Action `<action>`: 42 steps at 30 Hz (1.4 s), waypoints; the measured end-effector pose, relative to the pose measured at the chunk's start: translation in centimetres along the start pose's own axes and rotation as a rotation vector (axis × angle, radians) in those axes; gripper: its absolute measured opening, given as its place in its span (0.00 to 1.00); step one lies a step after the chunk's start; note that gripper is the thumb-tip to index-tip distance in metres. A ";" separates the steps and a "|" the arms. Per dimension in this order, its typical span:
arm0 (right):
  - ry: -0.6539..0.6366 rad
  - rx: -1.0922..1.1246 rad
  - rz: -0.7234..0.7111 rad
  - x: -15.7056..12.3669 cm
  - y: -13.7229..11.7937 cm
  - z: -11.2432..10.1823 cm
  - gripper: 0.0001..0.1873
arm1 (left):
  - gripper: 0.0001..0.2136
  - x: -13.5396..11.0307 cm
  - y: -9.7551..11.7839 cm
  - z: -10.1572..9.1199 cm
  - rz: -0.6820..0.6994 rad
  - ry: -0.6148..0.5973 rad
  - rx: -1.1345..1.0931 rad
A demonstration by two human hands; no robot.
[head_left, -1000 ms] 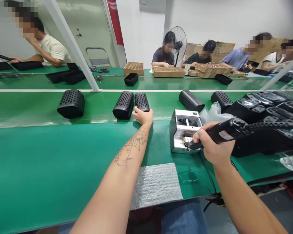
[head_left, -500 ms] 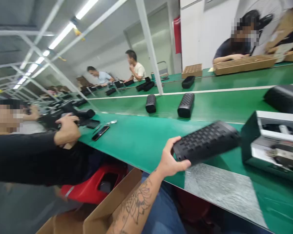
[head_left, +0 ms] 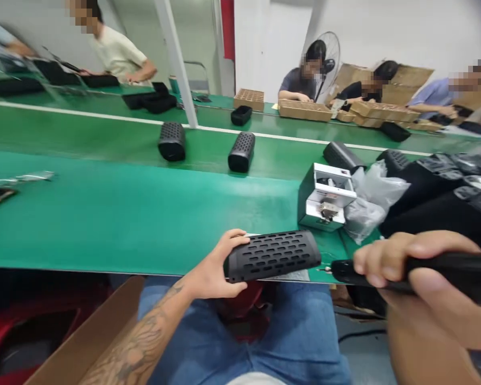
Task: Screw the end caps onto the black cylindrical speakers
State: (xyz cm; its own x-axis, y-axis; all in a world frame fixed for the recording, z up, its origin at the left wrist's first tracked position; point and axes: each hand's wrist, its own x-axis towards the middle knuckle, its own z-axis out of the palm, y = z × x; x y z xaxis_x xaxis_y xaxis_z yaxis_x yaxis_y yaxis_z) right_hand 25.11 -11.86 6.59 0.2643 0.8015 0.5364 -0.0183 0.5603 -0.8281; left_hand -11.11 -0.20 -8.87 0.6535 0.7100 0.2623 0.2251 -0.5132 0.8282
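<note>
Gripped with left hand [head_left: 212, 272] at left end: black perforated cylindrical housing [head_left: 272, 254], fingers over top, thumb underneath. Held level at near edge of green tabletop [head_left: 104, 214], above lap; half a second ago tilted, higher over tabletop. Clenched in right hand [head_left: 417, 272]: black pen-shaped electric screwdriver [head_left: 444, 270], tip just beside housing's right end. Open green surface leftward; silver-grey metal feeder box [head_left: 324, 198] beyond.

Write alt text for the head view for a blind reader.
The left hand grips one end of a black perforated casing at the edge of the green bench; the right hand points a black power screwdriver at its other end.
</note>
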 end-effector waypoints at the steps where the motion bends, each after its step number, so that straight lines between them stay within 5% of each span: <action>1: -0.041 0.018 -0.022 0.4 0.3 0.8 0.10 | 0.47 -0.1 -0.1 0.0 0.000 0.001 0.019; 5: -0.117 0.032 -0.025 1.5 2.1 2.5 0.09 | 0.47 -0.4 -0.1 0.3 0.019 0.026 0.056; 21: -0.148 0.023 0.127 2.3 4.3 2.1 0.11 | 0.46 -0.3 -0.3 0.5 0.082 0.062 0.064; 38: -0.294 0.027 0.131 1.5 3.5 1.6 0.11 | 0.49 -0.5 -0.5 1.3 0.091 0.109 0.059; 42: -0.176 0.001 0.100 3.3 2.5 0.7 0.09 | 0.49 -0.4 -0.4 1.5 0.104 0.125 0.068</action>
State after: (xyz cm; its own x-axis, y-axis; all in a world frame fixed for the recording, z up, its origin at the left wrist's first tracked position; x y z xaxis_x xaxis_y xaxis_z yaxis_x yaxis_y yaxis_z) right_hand 25.22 -7.68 6.35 0.0888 0.8774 0.4715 -0.0369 0.4760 -0.8787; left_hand -10.37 -0.98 -10.09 0.5816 0.7036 0.4083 0.2122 -0.6157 0.7589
